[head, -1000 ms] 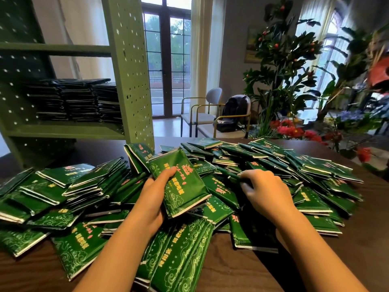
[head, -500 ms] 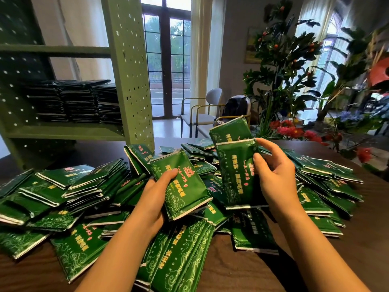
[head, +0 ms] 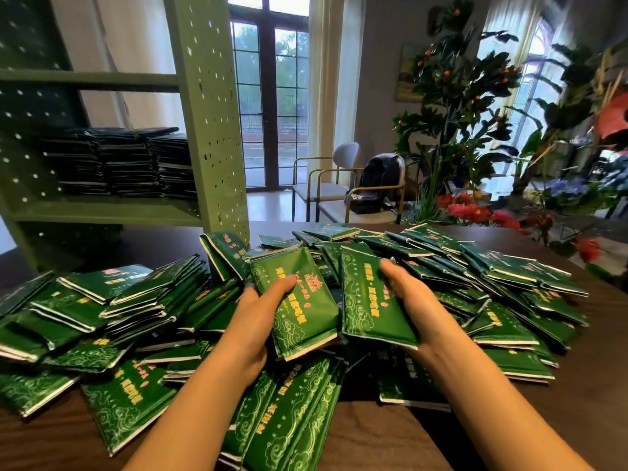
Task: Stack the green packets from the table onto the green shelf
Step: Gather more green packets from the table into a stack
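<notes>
A wide heap of green packets (head: 482, 266) with yellow and red print covers the dark table (head: 577, 385). My left hand (head: 258, 317) holds one green packet (head: 299, 300) from beneath, thumb laid on its face. My right hand (head: 411, 300) holds a second green packet (head: 370, 300) just beside it, thumb on top and fingers underneath. Both packets hover low over the middle of the heap, edges nearly touching. The green shelf (head: 210, 113) stands at the back left, with stacks of packets (head: 119, 161) on its lower board.
Perforated green side panels frame the shelf, and an upper board (head: 88, 78) runs above the stacks. Behind the table stand two chairs (head: 339, 185), one with a dark bag, then a leafy plant (head: 458, 96) and red flowers (head: 469, 209) at the back right.
My right hand drew a packet out of the heap, raised it upright, then lowered it flat next to the packet in my left hand. My left hand barely moved.
</notes>
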`<state>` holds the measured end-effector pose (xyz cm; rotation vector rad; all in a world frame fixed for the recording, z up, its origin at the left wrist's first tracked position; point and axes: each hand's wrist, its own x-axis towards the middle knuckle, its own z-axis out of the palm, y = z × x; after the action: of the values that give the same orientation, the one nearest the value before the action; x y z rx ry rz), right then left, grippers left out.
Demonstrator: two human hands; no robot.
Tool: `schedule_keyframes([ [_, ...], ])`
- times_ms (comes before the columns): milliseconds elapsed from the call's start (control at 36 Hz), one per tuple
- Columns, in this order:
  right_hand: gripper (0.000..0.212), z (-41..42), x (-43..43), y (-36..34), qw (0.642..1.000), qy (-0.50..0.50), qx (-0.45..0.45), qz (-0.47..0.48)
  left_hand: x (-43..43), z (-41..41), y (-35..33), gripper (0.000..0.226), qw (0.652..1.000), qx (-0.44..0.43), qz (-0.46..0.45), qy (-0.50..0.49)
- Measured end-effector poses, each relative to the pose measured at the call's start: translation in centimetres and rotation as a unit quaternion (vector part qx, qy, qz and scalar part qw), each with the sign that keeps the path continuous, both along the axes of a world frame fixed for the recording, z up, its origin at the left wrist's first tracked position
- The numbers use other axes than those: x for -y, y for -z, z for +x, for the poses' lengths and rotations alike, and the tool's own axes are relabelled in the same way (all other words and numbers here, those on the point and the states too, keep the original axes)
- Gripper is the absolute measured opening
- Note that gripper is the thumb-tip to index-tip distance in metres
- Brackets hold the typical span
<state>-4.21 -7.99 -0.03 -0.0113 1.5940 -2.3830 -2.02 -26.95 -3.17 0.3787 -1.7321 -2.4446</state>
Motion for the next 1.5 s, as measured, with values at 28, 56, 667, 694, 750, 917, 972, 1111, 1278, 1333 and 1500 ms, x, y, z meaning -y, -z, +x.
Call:
schedule_keyframes([
  [28,0.019,0.1,0.1,0.1,1.0,-0.006,-0.019,0.016,0.0,-0.1,0.0,0.113,1.0,-0.002,-0.003,-0.001],
  [56,0.018,0.2,0.1,0.1,0.999,-0.01,-0.037,0.027,-0.1,-0.1,0.0,0.126,1.0,-0.004,-0.004,-0.002],
  [667,0.01,2.5,2.7,0.6,0.965,-0.028,-0.229,0.121,-1.7,1.4,-1.3,0.122,0.991,-0.059,-0.089,-0.086],
  [694,0.009,2.6,2.8,0.7,0.963,-0.033,-0.237,0.127,-1.7,1.3,-1.2,0.12,0.992,-0.057,-0.082,-0.082],
  [750,0.01,2.5,2.8,0.8,0.957,-0.038,-0.247,0.147,-1.8,1.4,-1.3,0.113,0.992,-0.06,-0.085,-0.073],
  [917,0.017,2.1,2.5,1.0,0.941,-0.035,-0.275,0.193,-1.8,1.5,-1.5,0.112,0.991,-0.045,-0.115,-0.058],
  [972,0.018,1.9,2.4,1.0,0.924,0.002,-0.313,0.219,-1.9,1.4,-1.3,0.099,0.989,-0.04,-0.124,-0.064],
  [1111,0.025,1.0,1.6,1.0,0.892,0.126,-0.356,0.247,-2.2,1.9,-1.9,0.089,0.987,-0.043,-0.146,-0.054],
  [1278,0.044,1.0,1.4,0.7,0.924,0.104,-0.322,0.179,-2.6,2.4,-2.4,0.082,0.983,-0.052,-0.177,-0.015],
  [1333,0.045,1.2,1.7,0.8,0.914,0.097,-0.343,0.195,-2.8,2.6,-2.5,0.078,0.979,-0.059,-0.194,-0.009],
  [1500,0.047,2.1,2.9,1.3,0.894,0.096,-0.376,0.225,-3.0,3.1,-2.8,0.075,0.986,-0.064,-0.154,0.023],
])
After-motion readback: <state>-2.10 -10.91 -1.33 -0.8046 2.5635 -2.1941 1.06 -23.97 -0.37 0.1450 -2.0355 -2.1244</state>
